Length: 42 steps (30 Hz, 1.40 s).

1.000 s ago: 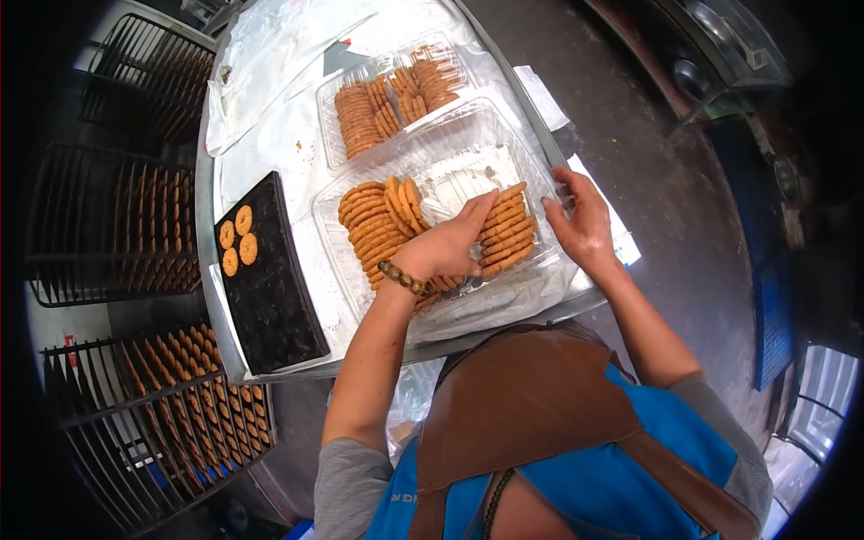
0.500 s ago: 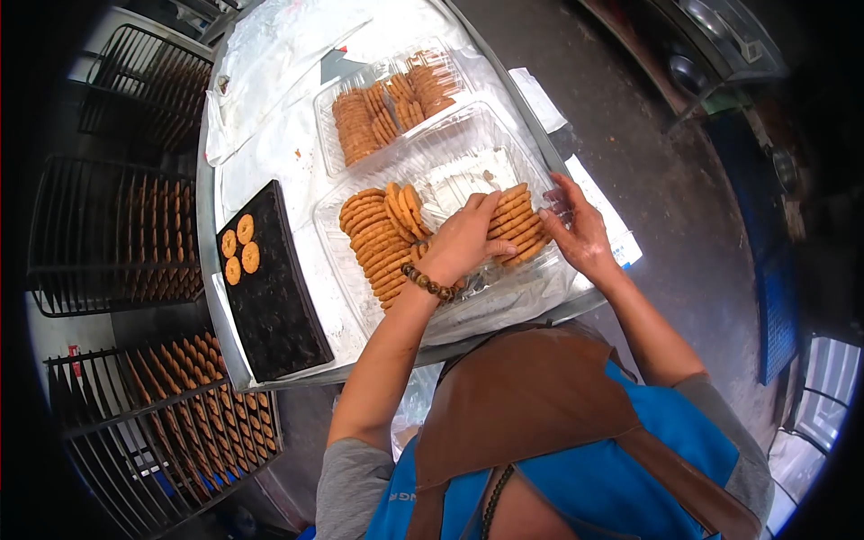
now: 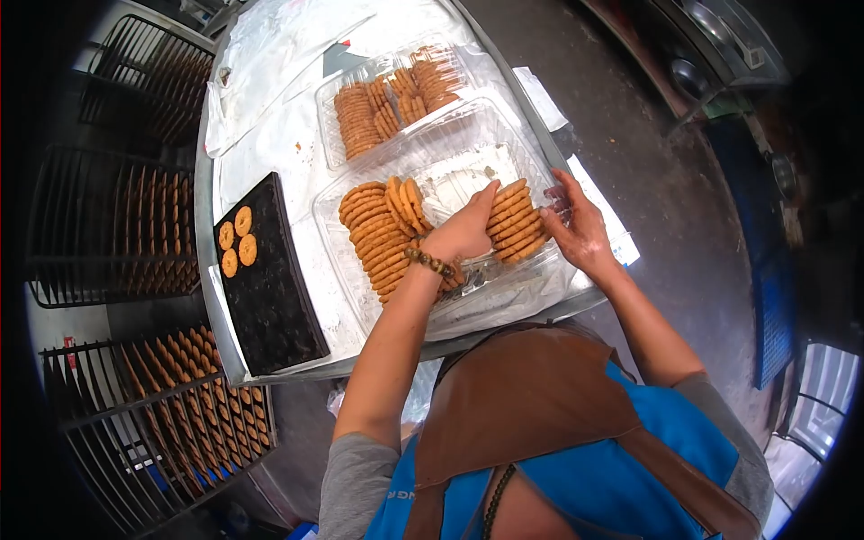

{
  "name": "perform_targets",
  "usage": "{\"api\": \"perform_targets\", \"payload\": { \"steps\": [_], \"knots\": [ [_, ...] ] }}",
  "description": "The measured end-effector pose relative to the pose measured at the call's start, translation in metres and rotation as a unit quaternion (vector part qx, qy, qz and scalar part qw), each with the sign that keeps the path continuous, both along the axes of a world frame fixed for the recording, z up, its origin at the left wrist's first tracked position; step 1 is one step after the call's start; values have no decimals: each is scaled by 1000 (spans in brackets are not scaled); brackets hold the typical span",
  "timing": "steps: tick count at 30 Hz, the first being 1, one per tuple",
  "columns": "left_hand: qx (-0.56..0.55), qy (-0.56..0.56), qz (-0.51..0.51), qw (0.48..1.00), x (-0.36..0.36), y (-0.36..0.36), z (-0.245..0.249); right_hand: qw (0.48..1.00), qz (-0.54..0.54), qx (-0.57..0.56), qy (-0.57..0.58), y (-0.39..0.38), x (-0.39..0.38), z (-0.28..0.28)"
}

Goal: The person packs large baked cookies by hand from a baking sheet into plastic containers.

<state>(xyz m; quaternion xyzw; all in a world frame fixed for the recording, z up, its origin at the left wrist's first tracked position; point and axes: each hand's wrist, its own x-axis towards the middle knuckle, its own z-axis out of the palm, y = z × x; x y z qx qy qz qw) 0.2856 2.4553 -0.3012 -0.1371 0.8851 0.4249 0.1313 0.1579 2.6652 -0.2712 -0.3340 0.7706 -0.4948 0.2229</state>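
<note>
My left hand (image 3: 463,230) reaches into a clear plastic container (image 3: 335,270). Its index finger stretches along the left side of a row of round brown cookies (image 3: 517,223), and its other fingers are partly hidden. At the right wall of the container, my right hand (image 3: 581,232) has thumb and fingers apart, the thumb close beside the same row. A longer cookie row (image 3: 373,241) lines the container's left part. Next to it a short group of cookies (image 3: 408,207) leans at an angle. More cookies are partly covered by my left wrist.
Behind stands a second clear container (image 3: 326,121) with several cookie rows (image 3: 358,117). A black baking tray (image 3: 274,310) to the left carries several ring-shaped cookies (image 3: 243,219). Wire racks (image 3: 162,396) full of baked goods stand left of the white-covered table (image 3: 261,126).
My left hand has drawn left off the top of the right cookie row to its side, and its thumb no longer shows. My right hand has barely moved.
</note>
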Motion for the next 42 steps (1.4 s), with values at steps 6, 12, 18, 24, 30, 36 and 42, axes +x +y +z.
{"api": "perform_targets", "payload": {
  "steps": [6, 12, 18, 24, 30, 36, 42],
  "knots": [
    [114, -15, 76, 990, -8, 0, 17, 1000, -2, 5, 15, 0, -2, -4],
    [157, -30, 83, 984, -7, 2, 19, 1000, -8, -1, -11, 2, 1, -1],
    [126, -16, 49, 991, -7, 2, 18, 1000, -23, -8, -11, 0, 0, -3],
    [168, -24, 156, 973, -4, 5, -8, 966, -21, -22, 256, -6, 3, 11],
    [-10, 137, 59, 989, -15, 18, -50, 922, 152, -64, 351, -38, 20, 26],
    [-38, 55, 116, 991, -2, 19, -18, 910, 239, 27, 338, -57, 24, 17],
    [-99, 103, 203, 969, 67, 12, 83, 898, 269, 83, 337, -62, 31, 28]
  ]
}}
